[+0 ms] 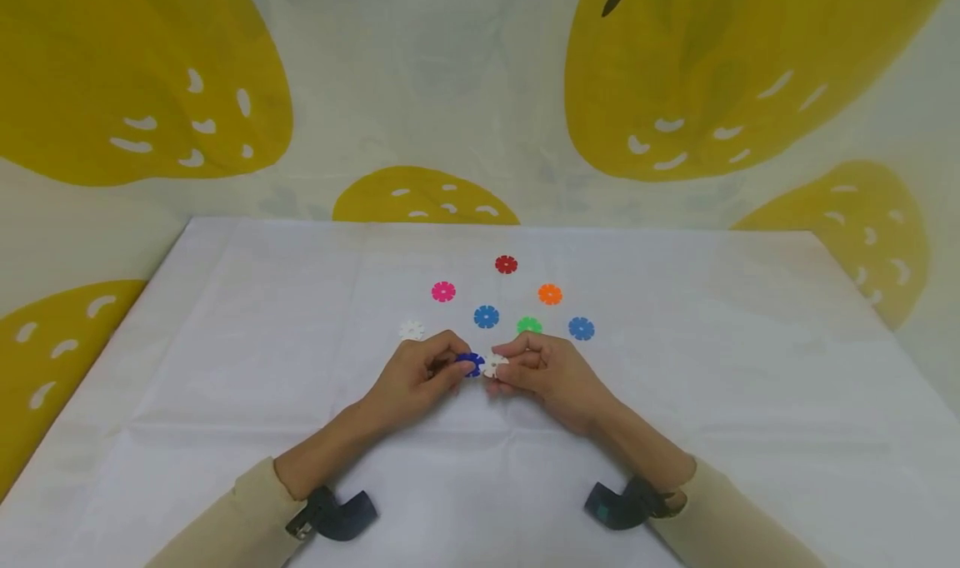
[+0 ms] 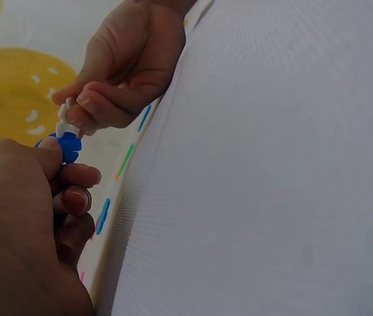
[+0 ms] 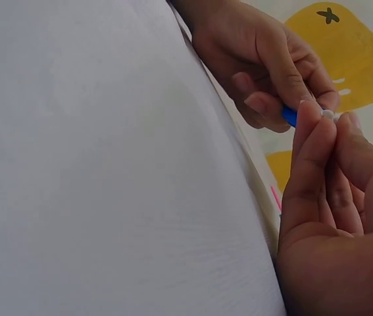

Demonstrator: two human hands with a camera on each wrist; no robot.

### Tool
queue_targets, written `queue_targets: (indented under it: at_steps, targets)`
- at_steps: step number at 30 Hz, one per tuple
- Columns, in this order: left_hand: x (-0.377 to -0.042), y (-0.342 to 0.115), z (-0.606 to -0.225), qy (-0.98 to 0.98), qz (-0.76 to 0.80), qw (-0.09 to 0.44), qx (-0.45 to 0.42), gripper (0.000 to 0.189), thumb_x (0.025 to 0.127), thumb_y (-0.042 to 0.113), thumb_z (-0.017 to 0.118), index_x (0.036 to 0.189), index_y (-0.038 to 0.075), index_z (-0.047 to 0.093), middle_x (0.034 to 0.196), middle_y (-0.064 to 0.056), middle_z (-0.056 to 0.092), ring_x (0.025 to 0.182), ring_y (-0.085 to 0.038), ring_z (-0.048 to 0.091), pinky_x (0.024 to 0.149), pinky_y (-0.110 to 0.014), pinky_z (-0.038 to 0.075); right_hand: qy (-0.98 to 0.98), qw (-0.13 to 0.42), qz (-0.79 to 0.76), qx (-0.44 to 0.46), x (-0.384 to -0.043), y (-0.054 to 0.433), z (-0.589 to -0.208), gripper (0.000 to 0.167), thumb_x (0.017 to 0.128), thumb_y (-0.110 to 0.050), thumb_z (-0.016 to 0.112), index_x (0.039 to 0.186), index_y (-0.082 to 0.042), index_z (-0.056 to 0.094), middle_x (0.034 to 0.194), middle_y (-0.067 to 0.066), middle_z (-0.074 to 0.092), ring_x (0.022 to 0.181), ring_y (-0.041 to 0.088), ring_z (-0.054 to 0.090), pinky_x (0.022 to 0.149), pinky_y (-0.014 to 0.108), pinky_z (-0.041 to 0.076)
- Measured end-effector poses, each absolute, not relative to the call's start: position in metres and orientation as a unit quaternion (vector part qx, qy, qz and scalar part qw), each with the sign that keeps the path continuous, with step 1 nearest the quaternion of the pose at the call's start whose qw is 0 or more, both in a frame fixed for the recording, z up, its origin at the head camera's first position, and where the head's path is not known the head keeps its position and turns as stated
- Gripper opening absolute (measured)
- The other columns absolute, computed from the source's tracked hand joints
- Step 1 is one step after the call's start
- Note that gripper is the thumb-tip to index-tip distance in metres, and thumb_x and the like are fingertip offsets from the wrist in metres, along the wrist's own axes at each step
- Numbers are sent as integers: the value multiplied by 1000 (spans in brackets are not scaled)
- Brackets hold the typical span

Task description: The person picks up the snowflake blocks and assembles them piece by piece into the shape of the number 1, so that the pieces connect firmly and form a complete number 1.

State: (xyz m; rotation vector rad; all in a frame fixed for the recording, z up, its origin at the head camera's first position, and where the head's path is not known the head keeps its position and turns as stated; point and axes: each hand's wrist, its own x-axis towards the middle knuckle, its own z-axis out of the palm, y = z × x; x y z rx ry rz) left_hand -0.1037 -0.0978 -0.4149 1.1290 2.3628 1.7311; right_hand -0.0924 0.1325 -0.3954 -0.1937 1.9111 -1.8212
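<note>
My left hand (image 1: pixel 415 375) pinches a dark blue notched disc (image 1: pixel 471 365) between thumb and fingertips. A white notched disc (image 1: pixel 493 366) is pinched the same way by my right hand (image 1: pixel 553 378). The two discs meet edge to edge in front of me, above the white-covered table (image 1: pixel 300 385). From the left wrist view, the white disc (image 2: pixel 63 122) stands at an angle to the blue disc (image 2: pixel 70 146), their rims together. Fingers cover much of both discs in the right wrist view, where only a bit of blue disc (image 3: pixel 289 116) and white shows.
Beyond my hands lie loose notched discs: a red one (image 1: pixel 506 265), a pink one (image 1: pixel 443 291), an orange one (image 1: pixel 550 294), a blue one (image 1: pixel 486 316), another blue one (image 1: pixel 581 328), a green one (image 1: pixel 529 325) partly behind my right hand, and a white one (image 1: pixel 412 330) by my left.
</note>
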Motion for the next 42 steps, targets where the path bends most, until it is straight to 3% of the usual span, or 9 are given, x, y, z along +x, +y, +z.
queue_targets:
  at_steps: [14,25,31,42]
  targets:
    - [-101,-94,-410,761,524,-48,381,12,87,-2,66,89,10,62,61,5,54,53,-4,38,47,-20,31,673,240,-695,-74,-88,130,-397,34,89,-6,67,118,7,57,94,20,70,89,32,69,82,32,52]
    - [-100,-98,-421,786,529,-29,319,13,88,5,68,97,13,62,66,9,57,56,-7,48,52,-22,41,687,227,-687,-70,-89,126,-402,37,89,-15,69,120,-1,57,94,16,71,90,30,69,83,31,52]
    - [-101,-98,-419,778,538,-39,323,13,89,4,67,98,11,63,67,8,57,57,-8,47,52,-22,40,704,211,-676,-53,-90,127,-400,36,90,-17,68,122,-3,59,93,14,71,89,28,69,83,30,52]
    - [-103,-95,-416,761,541,-68,352,15,86,-3,67,96,7,62,65,1,58,56,-9,46,50,-22,39,689,202,-695,-43,-91,129,-397,39,89,-14,68,123,3,57,92,18,70,87,30,68,79,31,54]
